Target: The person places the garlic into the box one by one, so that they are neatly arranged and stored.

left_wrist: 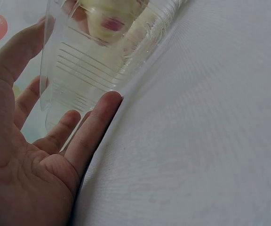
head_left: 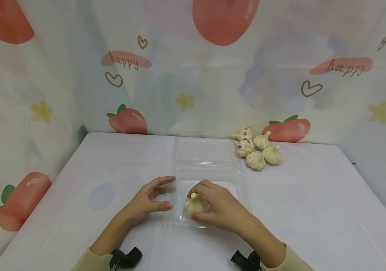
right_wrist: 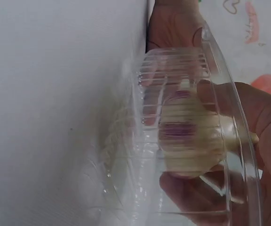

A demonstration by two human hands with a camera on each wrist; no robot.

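Note:
A garlic bulb (head_left: 195,204) is held by my right hand (head_left: 221,207) inside the base of a clear plastic clamshell box (head_left: 176,222). Purple patches show on this bulb (right_wrist: 180,132) through the box wall in the right wrist view, with thumb and fingers around it. My left hand (head_left: 147,199) is at the box's left side, fingers spread and fairly straight, fingertips at the wall. In the left wrist view, the left hand (left_wrist: 36,155) lies along the ribbed wall (left_wrist: 86,66), palm in sight. The box's lid (head_left: 204,151) is folded back, away from me.
Several more garlic bulbs (head_left: 256,160) are heaped beyond the box, to the right near the table's back edge. A white cloth covers the table (head_left: 308,210). Behind it hangs a printed curtain (head_left: 213,82). Both wrists wear black camera mounts (head_left: 126,258).

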